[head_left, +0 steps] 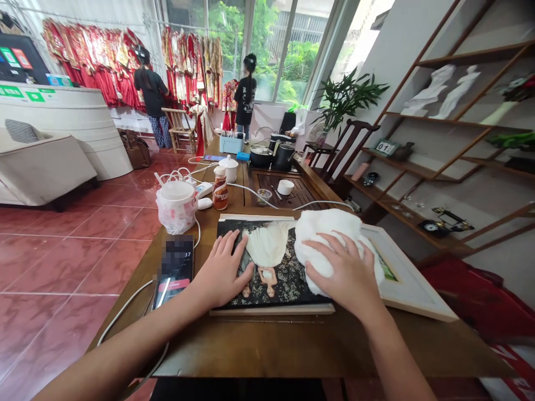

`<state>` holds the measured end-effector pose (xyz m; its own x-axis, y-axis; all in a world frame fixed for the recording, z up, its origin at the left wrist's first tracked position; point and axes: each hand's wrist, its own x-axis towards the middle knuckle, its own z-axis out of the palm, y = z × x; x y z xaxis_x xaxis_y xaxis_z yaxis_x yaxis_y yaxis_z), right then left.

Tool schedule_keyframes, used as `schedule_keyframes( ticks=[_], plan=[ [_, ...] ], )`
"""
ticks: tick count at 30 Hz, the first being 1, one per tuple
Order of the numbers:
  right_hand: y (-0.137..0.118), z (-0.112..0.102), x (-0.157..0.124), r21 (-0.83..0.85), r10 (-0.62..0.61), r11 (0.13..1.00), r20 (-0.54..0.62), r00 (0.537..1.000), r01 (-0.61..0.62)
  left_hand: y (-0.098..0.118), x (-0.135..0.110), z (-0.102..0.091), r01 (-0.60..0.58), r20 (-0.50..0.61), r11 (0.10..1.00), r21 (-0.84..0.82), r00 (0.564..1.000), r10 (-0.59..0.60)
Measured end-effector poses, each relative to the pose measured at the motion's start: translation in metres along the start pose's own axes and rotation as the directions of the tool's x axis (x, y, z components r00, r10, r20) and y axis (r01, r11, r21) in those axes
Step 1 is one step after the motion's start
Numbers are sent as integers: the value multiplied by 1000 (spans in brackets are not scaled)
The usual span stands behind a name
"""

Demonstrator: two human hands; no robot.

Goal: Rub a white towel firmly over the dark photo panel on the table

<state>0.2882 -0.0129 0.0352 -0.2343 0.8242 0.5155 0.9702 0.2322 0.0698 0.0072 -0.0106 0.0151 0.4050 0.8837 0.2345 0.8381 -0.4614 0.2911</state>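
Observation:
A dark photo print (pixel 288 278) shows a figure in a pale dress, upside down from where I sit. It lies on the wooden table (pixel 267 351), with pale wooden edges showing above and below it. Flat on its left side, my left hand (pixel 223 270) has its fingers spread. My right hand (pixel 345 270) presses on a bunched white towel (pixel 326 223) at the print's right end, fingers apart and slightly bent. Beneath the towel's right side sits a white-matted picture frame (pixel 418 289), partly covered.
Left of the print are a phone (pixel 173 275) with its cable and a plastic-wrapped cup (pixel 178 203). Behind it stand a brown-labelled bottle (pixel 220 189), a white lidded jar (pixel 228 169) and a tea tray (pixel 301 195). Two people stand near clothing racks; a shelf (pixel 472 55) is at right.

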Motion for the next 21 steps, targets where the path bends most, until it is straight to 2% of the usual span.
schedule_keyframes(
  ticks=[5,10,13,17,21],
  plan=[
    [-25,-1,6,51,-1,999,-4,1000,1,2,0,-1,5,7,1000,12,1000,-5],
    [-61,-5,16,156,-103,983,15,995,99,3,1,0,-12,-21,1000,-3,1000,12],
    [-74,-7,20,195,-157,970,38,987,146,5,1,1,-14,-25,1000,-9,1000,14],
    [-71,-7,21,219,-180,962,52,982,165,5,1,1,-13,-22,1000,-24,1000,12],
    [-48,-4,18,182,-143,974,39,989,133,4,1,0,-12,-21,999,-33,1000,12]
  ],
)
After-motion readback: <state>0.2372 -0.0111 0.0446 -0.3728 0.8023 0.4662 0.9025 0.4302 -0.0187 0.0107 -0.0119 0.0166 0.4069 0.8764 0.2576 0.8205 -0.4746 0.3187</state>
